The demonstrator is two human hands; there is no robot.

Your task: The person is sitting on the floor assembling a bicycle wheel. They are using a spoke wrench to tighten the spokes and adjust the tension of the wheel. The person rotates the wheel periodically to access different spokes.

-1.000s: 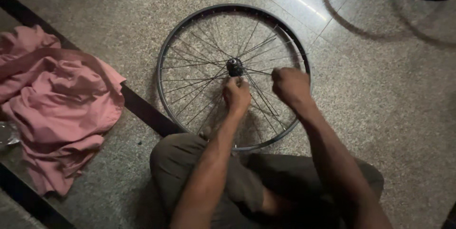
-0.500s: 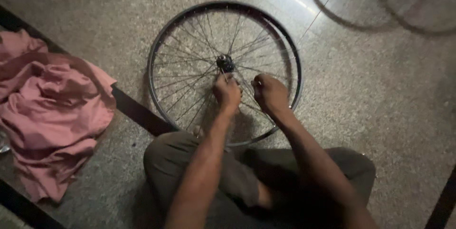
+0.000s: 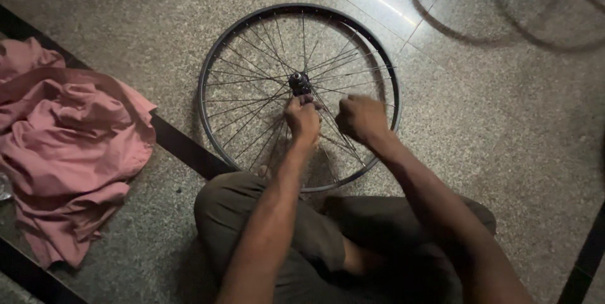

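Fingers of both the left hand (image 3: 302, 118) and right hand (image 3: 359, 118) pinch thin spokes (image 3: 252, 115) at 6 o'clock of the hub (image 3: 299, 82); the wheel (image 3: 217, 58) looks light and stiff, its spokes bendy, so probably better gripped by the rim.

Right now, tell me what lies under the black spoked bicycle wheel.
Under the black spoked bicycle wheel, speckled grey stone floor shows between the spokes. Both hands hide the part below the hub.

Bicycle wheel (image 3: 301, 96) lay flat on the speckled stone floor (image 3: 504, 127), just in front of the seated person's knees. Thin dark rim (image 3: 214, 77), no tyre fitted. Fine metal spokes (image 3: 252, 83) ran from the rim to a small dark hub (image 3: 299, 82) at centre. The near part of the rim was hidden behind the forearms. Left hand (image 3: 302, 118) was closed on spokes just below the hub; right hand (image 3: 360, 118) was closed on spokes beside it.
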